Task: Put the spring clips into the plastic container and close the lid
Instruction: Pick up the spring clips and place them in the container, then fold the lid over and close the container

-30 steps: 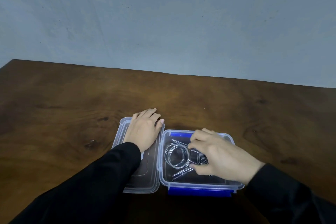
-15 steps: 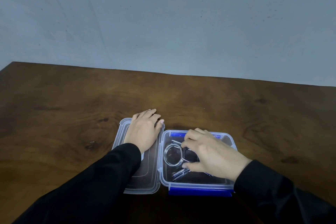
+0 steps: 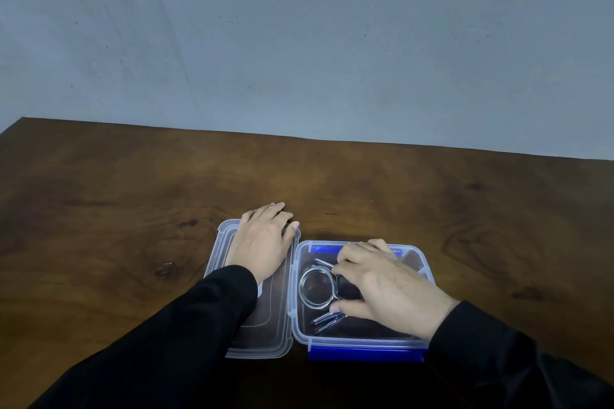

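Note:
A clear plastic container (image 3: 358, 342) with blue latches sits open on the dark wooden table. Its clear lid (image 3: 262, 332) lies flat, hinged out to the left. Metal spring clips (image 3: 315, 287) lie inside the container, one with a round wire coil showing. My right hand (image 3: 382, 285) is down inside the container, thumb and fingers curled around the clips' black handles. My left hand (image 3: 264, 241) rests flat, palm down, on the far part of the lid, fingers together and reaching over its far edge. Most of the container's floor is hidden under my right hand.
The wooden table (image 3: 133, 209) stretches bare around the container, ending at a grey wall (image 3: 299, 43) behind. The table's far left corner shows at the left edge. My black sleeves cover the near table.
My right hand has slid a little left and deeper into the container over the clips. The left hand has stayed flat on the lid.

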Available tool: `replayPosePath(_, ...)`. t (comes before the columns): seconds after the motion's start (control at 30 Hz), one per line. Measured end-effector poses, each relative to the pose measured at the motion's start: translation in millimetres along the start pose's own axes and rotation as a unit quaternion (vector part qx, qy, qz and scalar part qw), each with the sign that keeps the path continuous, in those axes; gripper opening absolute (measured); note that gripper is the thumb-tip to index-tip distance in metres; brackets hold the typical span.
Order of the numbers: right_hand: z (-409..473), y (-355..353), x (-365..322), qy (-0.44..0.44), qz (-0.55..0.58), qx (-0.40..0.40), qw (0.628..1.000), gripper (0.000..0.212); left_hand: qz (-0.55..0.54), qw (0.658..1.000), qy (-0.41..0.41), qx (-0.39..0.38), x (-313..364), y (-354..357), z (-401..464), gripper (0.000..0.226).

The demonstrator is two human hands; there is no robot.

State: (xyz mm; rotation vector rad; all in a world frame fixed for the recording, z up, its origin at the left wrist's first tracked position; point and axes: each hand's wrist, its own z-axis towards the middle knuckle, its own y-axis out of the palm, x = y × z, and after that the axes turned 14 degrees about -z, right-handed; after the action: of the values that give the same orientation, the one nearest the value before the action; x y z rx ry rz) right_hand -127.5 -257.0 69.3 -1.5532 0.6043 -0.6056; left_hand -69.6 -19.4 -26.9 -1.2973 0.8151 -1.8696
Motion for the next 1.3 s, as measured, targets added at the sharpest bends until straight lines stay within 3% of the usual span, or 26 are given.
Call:
replayPosePath(0.57,-9.6,0.8,0.3,0.017,-0.004,0.003,1.0,0.065,-0.108,0.993,-0.037,-0.008,1.0,-10.3,3.3,0.036)
replayPosePath(0.77,-21.2,-4.9,1.8,0.065,0.023,0.081,0.994,0.046,-0.039,0.997,-0.009,0.063,6.4,-42.8,-14.5,0.025)
replayPosePath(0.9,-35.0,-7.5,-5.7,0.088,0.063,0.159,0.981,0.025,0.031,0.987,-0.112,0.107,-7.2,-72.4,-51.0,0.027)
replayPosePath(1.03,-47.6,-0.3,-25.4,0.088,0.11,0.167,0.976,0.024,0.024,0.962,-0.267,0.051,-31.7,-89.8,-77.0,0.039)
replayPosePath(1.2,-51.1,13.4,-39.7,0.101,0.124,0.141,0.977,0.03,-0.005,0.971,-0.237,0.02,-28.6,-89.0,-81.8,0.022)
replayPosePath(1.3,-52.9,14.4,-40.3,0.119,0.124,0.136,0.976,0.029,-0.077,0.959,-0.272,0.02,-19.5,-95.1,-73.8,0.02)
